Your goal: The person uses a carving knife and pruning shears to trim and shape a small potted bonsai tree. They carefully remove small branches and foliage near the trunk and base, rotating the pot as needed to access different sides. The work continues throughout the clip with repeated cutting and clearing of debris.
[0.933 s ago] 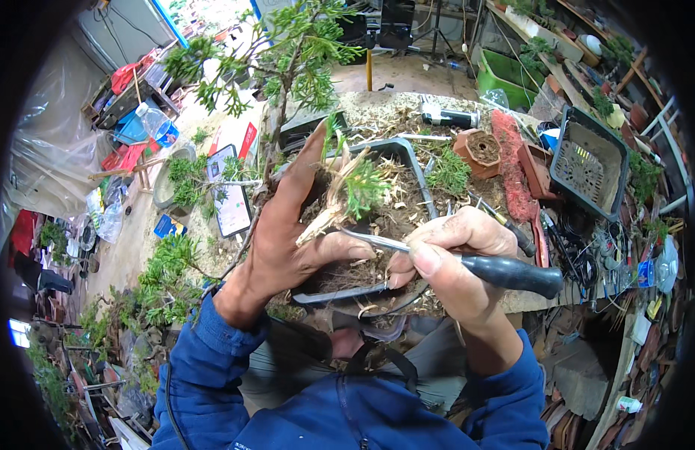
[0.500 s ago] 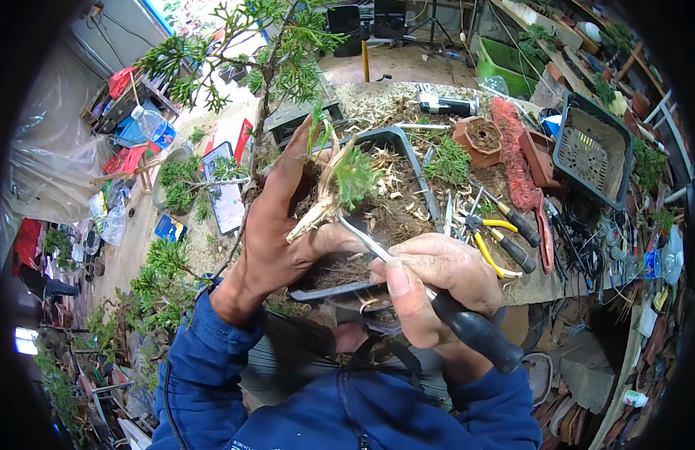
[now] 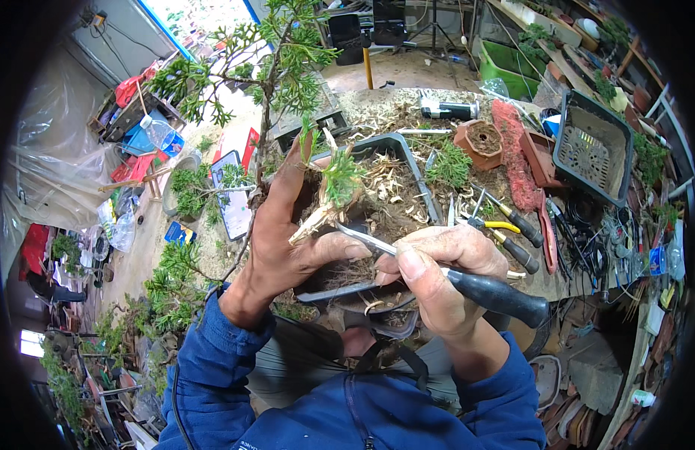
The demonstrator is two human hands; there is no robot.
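My left hand (image 3: 276,240) is wrapped round the base of a small juniper tree (image 3: 266,90), its thumb stretched toward the tool. Pale stripped wood (image 3: 315,222) shows on the trunk beside my fingers, with a green sprig (image 3: 341,180) in front of it. In my right hand (image 3: 448,277) is a carving tool (image 3: 501,297) with a black handle and a slim metal shaft. Its tip meets or nearly meets the stripped wood just above my left thumb. Below both hands lies a dark plastic tray (image 3: 416,176) holding soil and pale wood shavings.
Yellow-handled pliers (image 3: 497,224), a red-handled tool (image 3: 548,236) and dark-handled tools lie right of the tray. Beyond them are a brown pot (image 3: 478,142) and a black perforated tray (image 3: 593,150). A phone-like device (image 3: 231,199) and a plastic bottle (image 3: 162,135) sit to the left.
My right hand has shifted slightly right, and the tool's handle has swung to a flatter angle. My left hand and the juniper have moved only a little.
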